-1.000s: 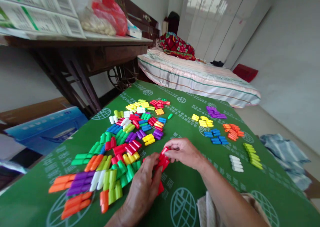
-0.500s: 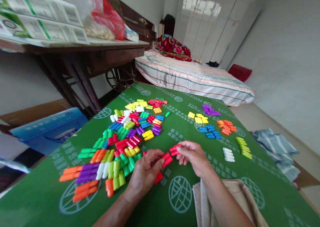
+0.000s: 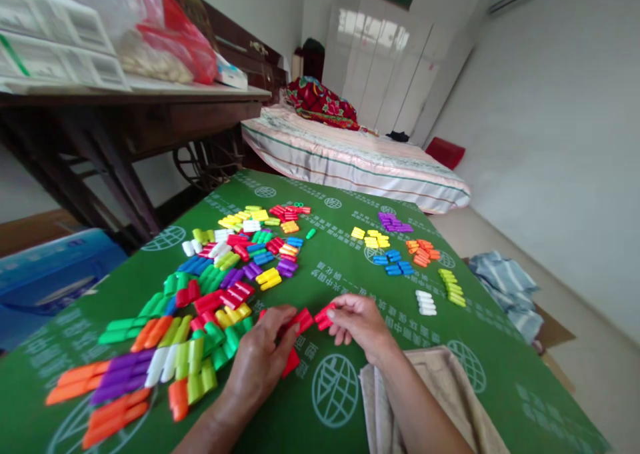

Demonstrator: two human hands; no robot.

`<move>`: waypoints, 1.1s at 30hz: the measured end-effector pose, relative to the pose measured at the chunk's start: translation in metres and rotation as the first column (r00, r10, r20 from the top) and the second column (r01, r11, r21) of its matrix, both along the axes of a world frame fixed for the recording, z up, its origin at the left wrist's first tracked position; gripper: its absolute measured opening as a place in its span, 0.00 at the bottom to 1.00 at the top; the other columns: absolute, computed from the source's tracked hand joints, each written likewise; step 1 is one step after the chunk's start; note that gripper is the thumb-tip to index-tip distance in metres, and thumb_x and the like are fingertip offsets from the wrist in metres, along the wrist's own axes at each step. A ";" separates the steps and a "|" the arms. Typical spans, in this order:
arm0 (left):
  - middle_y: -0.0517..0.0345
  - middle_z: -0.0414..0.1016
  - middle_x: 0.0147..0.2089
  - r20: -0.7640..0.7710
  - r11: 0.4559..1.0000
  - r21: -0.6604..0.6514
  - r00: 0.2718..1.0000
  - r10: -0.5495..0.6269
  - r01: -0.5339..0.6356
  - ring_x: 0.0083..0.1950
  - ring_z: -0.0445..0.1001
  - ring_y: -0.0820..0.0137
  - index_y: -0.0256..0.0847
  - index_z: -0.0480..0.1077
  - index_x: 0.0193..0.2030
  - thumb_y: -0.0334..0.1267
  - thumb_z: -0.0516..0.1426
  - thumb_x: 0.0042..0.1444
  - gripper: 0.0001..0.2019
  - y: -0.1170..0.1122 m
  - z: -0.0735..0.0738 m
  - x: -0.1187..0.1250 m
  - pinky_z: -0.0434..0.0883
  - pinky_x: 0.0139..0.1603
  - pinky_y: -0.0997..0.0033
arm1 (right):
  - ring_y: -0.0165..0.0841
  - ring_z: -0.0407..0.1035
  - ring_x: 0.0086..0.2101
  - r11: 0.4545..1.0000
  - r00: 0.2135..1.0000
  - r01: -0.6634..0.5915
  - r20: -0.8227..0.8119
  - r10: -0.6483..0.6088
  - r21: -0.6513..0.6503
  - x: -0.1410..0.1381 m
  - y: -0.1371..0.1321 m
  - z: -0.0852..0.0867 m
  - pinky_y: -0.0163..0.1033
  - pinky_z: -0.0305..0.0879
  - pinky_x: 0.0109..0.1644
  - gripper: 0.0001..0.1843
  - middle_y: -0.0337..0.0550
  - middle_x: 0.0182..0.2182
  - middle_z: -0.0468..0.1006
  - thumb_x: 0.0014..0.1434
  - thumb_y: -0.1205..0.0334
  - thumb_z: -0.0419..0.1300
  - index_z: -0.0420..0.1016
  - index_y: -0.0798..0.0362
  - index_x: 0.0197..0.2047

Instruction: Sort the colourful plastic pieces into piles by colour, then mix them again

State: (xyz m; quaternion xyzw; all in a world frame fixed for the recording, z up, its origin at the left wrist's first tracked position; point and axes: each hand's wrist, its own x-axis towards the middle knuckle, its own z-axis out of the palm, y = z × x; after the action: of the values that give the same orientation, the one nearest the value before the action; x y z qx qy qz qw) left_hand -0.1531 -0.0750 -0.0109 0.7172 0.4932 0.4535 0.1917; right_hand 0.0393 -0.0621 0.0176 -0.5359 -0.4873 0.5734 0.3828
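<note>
My left hand (image 3: 264,351) is closed, thumb and fingers pinching a red tube-shaped plastic piece (image 3: 304,320). My right hand (image 3: 357,322) grips another red plastic piece (image 3: 324,317) between thumb and fingertips. The two held pieces face each other end to end, with a narrow gap between them. Beneath my left hand, a red piece (image 3: 291,363) lies on the green table (image 3: 380,381), partly covered. Left of that hand spreads a mixed heap of coloured pieces, among them red (image 3: 237,295), purple (image 3: 123,376) and green (image 3: 214,337) ones.
Sorted by colour at right are yellow (image 3: 371,239), purple (image 3: 395,223), blue (image 3: 393,263), orange (image 3: 423,251), white (image 3: 425,303) and lime (image 3: 452,287) groups. A folded beige cloth (image 3: 435,394) lies under my right forearm. A bed (image 3: 350,154) stands beyond the table.
My view has turned to the right, so the table and hands appear further left. The right hand's red piece is now lower, more level with the left one. Both hands keep their hold.
</note>
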 end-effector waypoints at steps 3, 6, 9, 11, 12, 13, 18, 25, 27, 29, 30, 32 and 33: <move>0.55 0.77 0.39 -0.110 0.980 0.196 0.994 -0.018 0.039 0.40 0.78 0.69 0.41 0.70 0.40 0.41 0.52 0.60 0.09 0.002 0.000 -0.001 0.75 0.41 0.73 | 0.22 0.62 0.14 1.000 0.997 0.014 0.078 -0.015 0.005 0.002 0.000 -0.003 0.27 0.50 0.15 0.14 0.34 0.18 0.74 0.49 0.54 0.63 0.73 0.56 0.33; 0.54 0.77 0.39 -0.183 0.955 0.290 0.983 -0.010 0.063 0.41 0.78 0.71 0.41 0.70 0.40 0.40 0.50 0.62 0.09 0.003 0.001 0.001 0.75 0.42 0.75 | 0.22 0.60 0.14 1.000 0.985 -0.012 0.175 0.011 0.005 0.003 0.001 -0.007 0.27 0.52 0.15 0.10 0.33 0.18 0.73 0.52 0.58 0.61 0.73 0.56 0.33; 0.54 0.78 0.39 -0.225 0.935 0.343 0.974 -0.009 0.088 0.40 0.78 0.71 0.40 0.69 0.41 0.39 0.49 0.63 0.09 0.005 0.001 0.004 0.75 0.43 0.75 | 0.23 0.62 0.16 0.998 0.956 -0.056 0.289 0.049 0.016 0.003 0.001 -0.012 0.28 0.56 0.17 0.08 0.35 0.21 0.75 0.55 0.61 0.58 0.73 0.56 0.34; 0.55 0.78 0.39 -0.251 0.927 0.359 0.968 -0.017 0.109 0.40 0.78 0.71 0.40 0.69 0.41 0.38 0.48 0.63 0.10 0.006 -0.001 0.005 0.75 0.44 0.75 | 0.24 0.63 0.18 0.998 0.942 -0.065 0.331 0.052 0.027 0.003 0.000 -0.013 0.29 0.57 0.19 0.07 0.38 0.23 0.77 0.55 0.61 0.58 0.74 0.56 0.33; 0.54 0.78 0.39 -0.265 0.924 0.364 0.964 -0.018 0.117 0.41 0.78 0.71 0.40 0.69 0.41 0.38 0.48 0.63 0.10 0.006 -0.002 0.005 0.75 0.44 0.75 | 0.25 0.65 0.19 0.996 0.922 -0.064 0.384 0.039 0.054 0.003 -0.001 -0.013 0.29 0.58 0.21 0.07 0.38 0.24 0.77 0.55 0.61 0.58 0.75 0.55 0.33; 0.54 0.78 0.39 -0.282 0.923 0.364 0.959 -0.018 0.125 0.41 0.78 0.71 0.40 0.69 0.42 0.38 0.48 0.63 0.10 0.006 -0.003 0.005 0.75 0.44 0.75 | 0.27 0.67 0.21 0.994 0.881 -0.066 0.473 0.014 0.093 0.003 -0.002 -0.011 0.31 0.60 0.24 0.07 0.39 0.24 0.78 0.55 0.61 0.59 0.76 0.54 0.33; 0.53 0.78 0.42 -0.380 0.922 0.339 0.924 -0.046 0.186 0.44 0.77 0.70 0.39 0.70 0.44 0.37 0.46 0.64 0.12 0.005 -0.006 0.005 0.74 0.45 0.74 | 0.37 0.73 0.35 0.952 0.478 -0.172 0.867 -0.144 0.253 0.003 -0.014 0.007 0.40 0.66 0.40 0.13 0.44 0.33 0.79 0.58 0.58 0.56 0.76 0.49 0.45; 0.51 0.78 0.41 -0.478 0.903 0.382 0.878 0.013 0.194 0.45 0.76 0.68 0.38 0.72 0.41 0.33 0.47 0.62 0.13 0.007 -0.005 0.007 0.74 0.45 0.71 | 0.41 0.60 0.56 0.806 0.503 -0.488 0.863 -0.054 0.335 -0.015 -0.030 0.015 0.42 0.62 0.56 0.25 0.47 0.57 0.65 0.54 0.62 0.58 0.67 0.50 0.56; 0.51 0.78 0.42 -0.480 0.895 0.401 0.877 0.025 0.194 0.45 0.76 0.68 0.38 0.72 0.41 0.32 0.47 0.61 0.12 0.007 -0.007 0.007 0.75 0.45 0.70 | 0.41 0.60 0.54 0.796 0.479 -0.515 0.877 -0.041 0.318 -0.023 -0.031 0.013 0.43 0.62 0.56 0.23 0.48 0.55 0.66 0.55 0.65 0.56 0.67 0.52 0.55; 0.50 0.78 0.42 -0.464 0.893 0.412 0.885 0.035 0.181 0.44 0.77 0.68 0.38 0.72 0.42 0.32 0.48 0.61 0.12 0.008 -0.009 0.007 0.75 0.45 0.70 | 0.40 0.61 0.52 0.790 0.449 -0.527 0.892 -0.053 0.313 -0.029 -0.031 0.012 0.43 0.63 0.54 0.21 0.47 0.52 0.68 0.55 0.69 0.54 0.67 0.53 0.54; 0.50 0.77 0.41 -0.453 0.894 0.413 0.891 0.038 0.172 0.44 0.77 0.68 0.37 0.72 0.42 0.32 0.48 0.61 0.12 0.008 -0.008 0.007 0.75 0.44 0.70 | 0.40 0.62 0.51 0.787 0.435 -0.532 0.898 -0.063 0.313 -0.032 -0.030 0.011 0.43 0.63 0.54 0.20 0.47 0.50 0.70 0.55 0.70 0.53 0.68 0.54 0.52; 0.50 0.77 0.41 -0.417 0.896 0.421 0.907 0.054 0.140 0.43 0.77 0.68 0.36 0.72 0.42 0.32 0.48 0.61 0.11 0.006 -0.006 0.006 0.76 0.45 0.70 | 0.39 0.63 0.48 0.780 0.417 -0.544 0.906 -0.069 0.310 -0.034 -0.030 0.010 0.42 0.63 0.52 0.16 0.46 0.46 0.71 0.56 0.71 0.52 0.69 0.54 0.48; 0.49 0.77 0.41 -0.392 0.896 0.427 0.918 0.064 0.120 0.44 0.77 0.68 0.36 0.71 0.42 0.32 0.49 0.61 0.11 0.005 -0.003 0.006 0.75 0.45 0.70 | 0.39 0.63 0.48 0.778 0.412 -0.550 0.909 -0.066 0.305 -0.034 -0.029 0.009 0.41 0.63 0.52 0.15 0.45 0.44 0.72 0.56 0.71 0.52 0.70 0.53 0.46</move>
State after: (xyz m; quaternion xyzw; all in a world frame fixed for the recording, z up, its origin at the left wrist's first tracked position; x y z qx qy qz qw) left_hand -0.1476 -0.0698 -0.0143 0.8257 0.3950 0.3961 -0.0736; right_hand 0.0049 -0.0916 0.0271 -0.5314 -0.8343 0.0870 0.1179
